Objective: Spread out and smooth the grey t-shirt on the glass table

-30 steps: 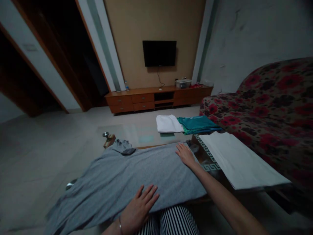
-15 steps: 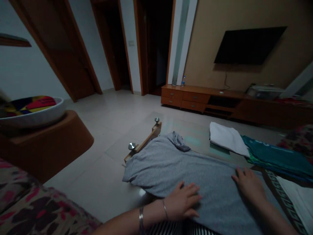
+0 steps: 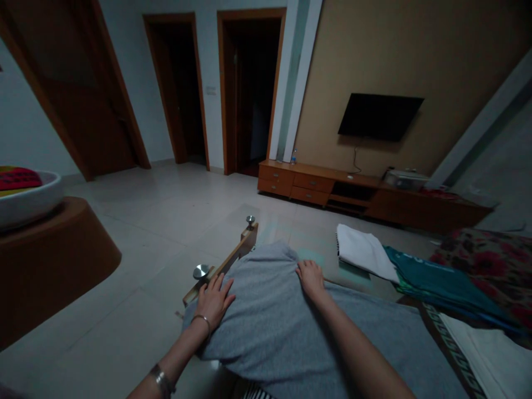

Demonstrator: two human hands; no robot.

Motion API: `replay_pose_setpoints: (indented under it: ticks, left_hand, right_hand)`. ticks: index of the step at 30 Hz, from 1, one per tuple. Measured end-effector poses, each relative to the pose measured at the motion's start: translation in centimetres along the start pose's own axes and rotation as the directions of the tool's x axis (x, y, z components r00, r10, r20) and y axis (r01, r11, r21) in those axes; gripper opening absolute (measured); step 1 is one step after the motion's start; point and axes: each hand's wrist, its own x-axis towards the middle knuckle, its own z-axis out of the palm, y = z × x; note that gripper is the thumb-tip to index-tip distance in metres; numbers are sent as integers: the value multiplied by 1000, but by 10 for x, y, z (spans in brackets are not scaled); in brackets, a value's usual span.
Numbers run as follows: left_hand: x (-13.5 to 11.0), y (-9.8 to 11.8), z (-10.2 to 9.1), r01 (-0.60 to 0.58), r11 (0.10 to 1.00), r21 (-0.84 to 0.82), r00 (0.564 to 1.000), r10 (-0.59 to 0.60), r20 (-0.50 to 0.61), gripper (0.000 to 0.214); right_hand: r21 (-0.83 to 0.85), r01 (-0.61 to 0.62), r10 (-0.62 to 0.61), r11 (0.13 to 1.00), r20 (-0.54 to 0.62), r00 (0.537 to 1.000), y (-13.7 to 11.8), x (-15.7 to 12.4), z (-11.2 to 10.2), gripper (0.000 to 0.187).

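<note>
A grey T-shirt [image 3: 266, 310] lies spread over a glass-topped table, its far edge slightly bunched. My left hand [image 3: 214, 302] rests flat on the shirt's left end with the fingers apart, beside a wooden table bracket with round metal knobs. It wears bracelets on the wrist. At the shirt's far edge, my right hand [image 3: 311, 279] presses on the cloth near the bunched part, fingers slightly bent and holding nothing that I can see. The right forearm crosses over the shirt.
Right of the shirt lie a folded white cloth [image 3: 366, 252], folded teal cloth [image 3: 449, 282] and another white cloth [image 3: 494, 343]. The wooden bracket [image 3: 228, 263] edges the table. A brown stand [image 3: 83, 260] holds a white basin [image 3: 33, 202] at left. A low TV cabinet [image 3: 311, 185] stands behind.
Both hands have moved left along the shirt, the left to its left end, the right to its far edge by the bunched cloth. The view has shifted too.
</note>
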Motion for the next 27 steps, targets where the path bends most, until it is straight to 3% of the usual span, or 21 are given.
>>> replay_pose_setpoints:
  ticks: [2,5,8,11,15,20,27]
  left_hand:
    - [5,-1,0,21,1000,-19,1000,-21,23,43]
    - [27,-1,-6,90,992,-91,991,-80,107,46]
    - [65,3,-11,118,978,-170,987,-97,129,50]
    - [106,12,-9,121,965,-231,989,-98,110,47]
    - [146,22,2,180,944,-275,980,-148,132,43]
    - [167,21,12,178,950,-258,964,-116,238,27]
    - [175,21,12,117,952,-283,974,-54,220,9]
  right_hand:
    - [0,-187,187,982,12,982,18,20,5,31]
    - [70,-276,275,959,24,961,27,52,5,36]
    - [143,-216,218,966,2,976,12,88,1,35]
    - [200,-113,101,973,70,992,-14,123,4,26]
    - [183,-167,134,969,181,974,-35,158,21,21]
    - [195,-207,169,959,193,967,-26,187,30,12]
    - [352,-175,111,920,193,975,-19,208,36,17]
